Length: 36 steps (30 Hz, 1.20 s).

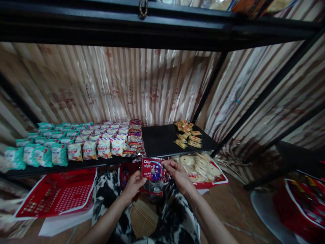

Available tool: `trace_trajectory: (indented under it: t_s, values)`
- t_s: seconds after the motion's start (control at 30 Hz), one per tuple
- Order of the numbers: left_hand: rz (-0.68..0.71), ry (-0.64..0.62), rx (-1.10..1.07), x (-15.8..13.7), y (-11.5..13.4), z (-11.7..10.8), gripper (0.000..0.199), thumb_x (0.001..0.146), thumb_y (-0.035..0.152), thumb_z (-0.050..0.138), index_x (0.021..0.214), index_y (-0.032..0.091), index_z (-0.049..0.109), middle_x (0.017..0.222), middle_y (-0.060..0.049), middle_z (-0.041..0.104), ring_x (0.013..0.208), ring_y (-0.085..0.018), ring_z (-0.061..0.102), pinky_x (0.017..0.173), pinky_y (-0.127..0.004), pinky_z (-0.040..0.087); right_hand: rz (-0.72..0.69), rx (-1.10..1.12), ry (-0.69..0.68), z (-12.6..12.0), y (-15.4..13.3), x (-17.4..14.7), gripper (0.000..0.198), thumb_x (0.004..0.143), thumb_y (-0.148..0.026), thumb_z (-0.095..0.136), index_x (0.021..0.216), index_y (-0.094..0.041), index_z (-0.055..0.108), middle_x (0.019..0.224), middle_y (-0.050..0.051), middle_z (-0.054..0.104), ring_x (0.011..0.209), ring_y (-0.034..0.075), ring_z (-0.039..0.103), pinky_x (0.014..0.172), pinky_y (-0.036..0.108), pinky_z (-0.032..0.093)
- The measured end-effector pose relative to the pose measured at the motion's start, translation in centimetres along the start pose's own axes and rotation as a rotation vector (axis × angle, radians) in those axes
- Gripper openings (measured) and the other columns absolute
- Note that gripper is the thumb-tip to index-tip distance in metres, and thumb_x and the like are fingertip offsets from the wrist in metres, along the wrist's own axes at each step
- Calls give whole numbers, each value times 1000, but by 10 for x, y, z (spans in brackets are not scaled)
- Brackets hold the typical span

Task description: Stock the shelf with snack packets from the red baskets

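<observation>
My L hand (134,184) pinches the L edge of a dark red snack pkt (153,171); my R hand (179,173) grips its upper R corner. It's above my lap, near the blk shelf (159,139) w/ green bags (43,155), white bags (104,148), similar pkts (135,138) & small yellow pkts (195,139), L to R.

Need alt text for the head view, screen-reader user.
A person's left hand and right hand hold a dark red packet in front of a low black shelf. On the shelf, left to right, sit teal packets, white packets, dark reddish packets and small yellow packets. At lower left is a red basket.
</observation>
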<state>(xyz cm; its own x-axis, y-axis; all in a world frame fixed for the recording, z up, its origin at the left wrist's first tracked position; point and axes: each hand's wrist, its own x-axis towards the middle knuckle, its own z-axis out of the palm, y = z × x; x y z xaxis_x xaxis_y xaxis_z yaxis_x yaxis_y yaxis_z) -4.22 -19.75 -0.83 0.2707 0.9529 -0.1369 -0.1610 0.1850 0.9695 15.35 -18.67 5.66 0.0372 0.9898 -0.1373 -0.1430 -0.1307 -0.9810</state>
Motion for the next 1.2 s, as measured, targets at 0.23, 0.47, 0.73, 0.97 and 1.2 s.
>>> trace_trajectory:
  t_s: [0.23, 0.47, 0.73, 0.97, 1.2]
  values:
    - [43, 165, -21, 9, 9, -15, 36, 66, 50, 67, 71, 18, 49, 68, 2, 60, 66, -12, 55, 63, -23, 40, -48, 155, 86, 16, 6, 20, 53, 57, -45, 79, 99, -23, 55, 87, 1, 71, 78, 17, 64, 72, 29, 48]
    - [70, 336, -92, 51, 33, -29, 37, 63, 49, 69, 72, 19, 50, 63, 4, 58, 60, -11, 55, 58, -22, 41, 26, 131, -63, 44, 32, 52, 69, 58, -45, 78, 116, -22, 48, 88, 4, 70, 85, 21, 66, 80, 36, 49]
    - [219, 457, 158, 113, 41, -40, 46, 78, 41, 54, 115, 15, 47, 113, -16, 62, 95, -24, 63, 84, -39, 49, -69, 59, -16, 72, 36, 127, 58, 65, -45, 71, 114, -21, 51, 84, 2, 70, 73, 20, 66, 66, 31, 52]
    - [518, 498, 931, 128, 22, -37, 56, 77, 10, 44, 133, 17, 40, 151, -11, 22, 140, -27, 13, 110, -49, 26, -66, -53, 153, 94, 16, 208, 46, 66, -30, 63, 109, -19, 55, 75, 1, 67, 63, 17, 63, 57, 28, 51]
    - [562, 502, 1084, 151, 9, -38, 59, 77, 8, 41, 136, 11, 36, 149, -13, 25, 140, -26, 8, 109, -49, 30, -140, -343, 167, 109, 17, 256, 41, 71, -23, 56, 112, -18, 57, 81, 2, 69, 75, 18, 64, 67, 28, 51]
